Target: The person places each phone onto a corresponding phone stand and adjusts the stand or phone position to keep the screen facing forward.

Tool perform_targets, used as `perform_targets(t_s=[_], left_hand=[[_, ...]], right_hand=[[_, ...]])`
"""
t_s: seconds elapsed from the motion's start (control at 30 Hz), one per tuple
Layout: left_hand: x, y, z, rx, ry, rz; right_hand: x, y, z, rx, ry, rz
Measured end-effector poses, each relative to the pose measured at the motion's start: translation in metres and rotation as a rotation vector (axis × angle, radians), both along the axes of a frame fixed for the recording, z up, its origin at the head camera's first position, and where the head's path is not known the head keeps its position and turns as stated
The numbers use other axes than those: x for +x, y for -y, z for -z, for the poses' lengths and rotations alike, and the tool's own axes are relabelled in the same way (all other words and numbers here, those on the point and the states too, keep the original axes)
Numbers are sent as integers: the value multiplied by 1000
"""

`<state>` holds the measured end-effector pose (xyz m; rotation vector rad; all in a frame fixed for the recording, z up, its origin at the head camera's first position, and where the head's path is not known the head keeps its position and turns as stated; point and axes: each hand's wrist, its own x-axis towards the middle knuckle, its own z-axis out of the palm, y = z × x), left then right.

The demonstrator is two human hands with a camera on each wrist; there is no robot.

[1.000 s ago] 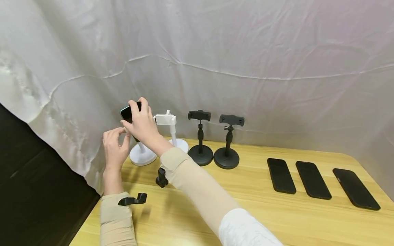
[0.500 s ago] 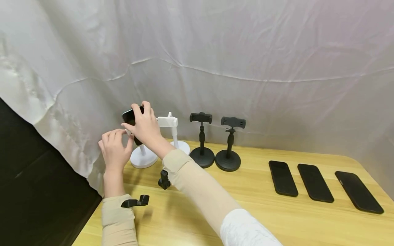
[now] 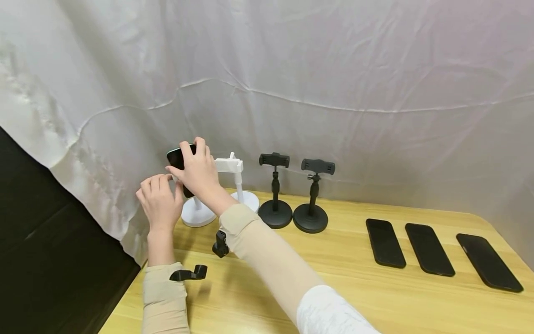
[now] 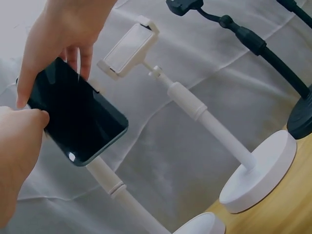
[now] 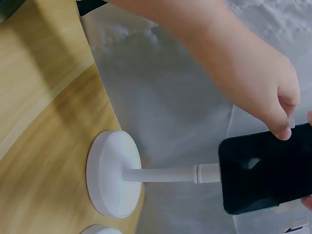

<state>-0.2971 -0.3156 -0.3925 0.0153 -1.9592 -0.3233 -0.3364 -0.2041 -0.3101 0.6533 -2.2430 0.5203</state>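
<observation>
A dark-screened phone stands tilted against the head of a white phone stand, covering most of that head. My right hand grips the phone from above, thumb on one long edge and fingers on the other. At the phone's left edge, my left hand pinches a small white end of the stand's clamp between thumb and finger. In the left wrist view, the left thumb overlaps the phone's edge. The stand's round base rests on the wooden table.
A second white phone stand, its clamp bare, is right beside the first. Two black phone stands follow to the right. Three dark phones lie flat on the table's right side. A pale curtain hangs behind.
The head view has shifted slightly. Both hands stay at the phone and clamp with only small movements; the left fingers have shifted a little at the phone's edge.
</observation>
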Motion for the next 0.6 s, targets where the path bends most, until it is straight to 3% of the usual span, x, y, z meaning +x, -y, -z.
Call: perform_targets(t_s=[0.37, 0.6], left_hand=[[3, -3, -6, 151, 103, -28], [0, -2, -3, 193, 71, -32]], right_hand=[[5, 4, -8, 67, 40, -9], [-3, -5, -9, 77, 71, -123]])
